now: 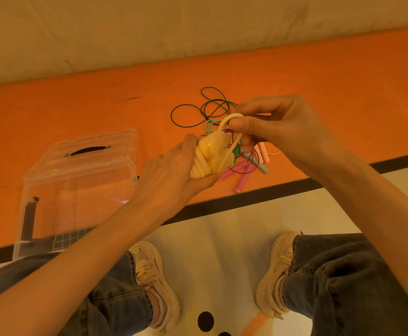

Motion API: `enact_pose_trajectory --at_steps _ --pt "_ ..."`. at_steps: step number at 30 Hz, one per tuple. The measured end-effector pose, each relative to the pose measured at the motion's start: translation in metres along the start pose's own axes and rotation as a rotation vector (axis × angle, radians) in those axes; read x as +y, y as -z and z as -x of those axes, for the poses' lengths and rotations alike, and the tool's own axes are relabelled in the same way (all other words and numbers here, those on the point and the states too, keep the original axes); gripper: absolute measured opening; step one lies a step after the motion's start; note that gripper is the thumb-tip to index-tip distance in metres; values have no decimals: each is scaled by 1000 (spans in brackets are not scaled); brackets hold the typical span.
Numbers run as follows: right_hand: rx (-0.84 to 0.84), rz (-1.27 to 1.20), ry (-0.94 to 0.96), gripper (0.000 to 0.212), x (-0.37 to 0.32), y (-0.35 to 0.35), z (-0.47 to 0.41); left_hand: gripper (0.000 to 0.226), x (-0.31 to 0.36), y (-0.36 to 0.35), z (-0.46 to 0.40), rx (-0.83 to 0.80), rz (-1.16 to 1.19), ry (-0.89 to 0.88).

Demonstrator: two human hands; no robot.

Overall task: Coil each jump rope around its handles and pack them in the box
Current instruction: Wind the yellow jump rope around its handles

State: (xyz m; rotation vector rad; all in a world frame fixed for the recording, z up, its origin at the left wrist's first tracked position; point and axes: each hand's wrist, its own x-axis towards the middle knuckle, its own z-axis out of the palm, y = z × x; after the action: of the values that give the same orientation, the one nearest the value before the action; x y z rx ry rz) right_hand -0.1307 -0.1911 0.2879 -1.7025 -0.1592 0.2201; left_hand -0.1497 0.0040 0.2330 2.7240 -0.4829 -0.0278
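Orange matting forms the long low surface that carries everything, with a pale wall behind its far edge and a dark strip along its near edge. Near the left end of that near edge sits the clear plastic storage box, its transparent lid with a black handle tilted back and open; dark and pale shapes show through its walls, too blurred to name. Held above the near edge at the middle is the yellow jump rope, most of its cord wound in tight coils around the paired handles. The left hand grips this bundle from below, fingers curled round the coils. The right hand pinches the loose yellow loop between thumb and fingertips just above the handles. Behind and beneath the hands a heap of loose ropes lies on the surface: a thin dark green cord sprawls in open loops toward the far edge, and pink handles with a teal handle lie close to the near edge, tangled with a purple cord.
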Motion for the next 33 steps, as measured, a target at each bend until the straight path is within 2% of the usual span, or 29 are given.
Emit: enact_pose_trajectory --at_steps 2,5,7,10,14,17,19,23,27,29,33 --pt "-80 -52 4 18 -2 0 2 60 0 0 -1 -34 81 25" --pt "-290 -235 -31 8 -5 -3 4 71 -1 2 -4 -72 194 52" --pt "-322 -354 -54 9 -4 -4 3 70 -2 3 -4 -91 227 69" --pt "-220 -387 -18 13 -1 -4 0 62 -3 3 -3 -90 270 105" --pt "2 -361 26 33 0 -8 -3 55 -3 4 -3 -32 293 130" --pt "108 -267 32 19 0 -13 -4 57 0 4 -2 -16 197 122" --pt "127 -161 26 15 0 -14 -3 58 2 5 -1 -9 143 114" --pt "150 -17 -1 28 0 -17 1 58 5 6 -1 24 56 77" --pt "137 -86 -68 59 3 -15 -1 59 4 5 -1 2 101 94" --pt "99 -23 -101 68 4 -12 -3 59 3 5 -2 -21 196 116" --pt "73 15 -131 54 5 -7 -4 57 2 5 -4 -43 283 137"
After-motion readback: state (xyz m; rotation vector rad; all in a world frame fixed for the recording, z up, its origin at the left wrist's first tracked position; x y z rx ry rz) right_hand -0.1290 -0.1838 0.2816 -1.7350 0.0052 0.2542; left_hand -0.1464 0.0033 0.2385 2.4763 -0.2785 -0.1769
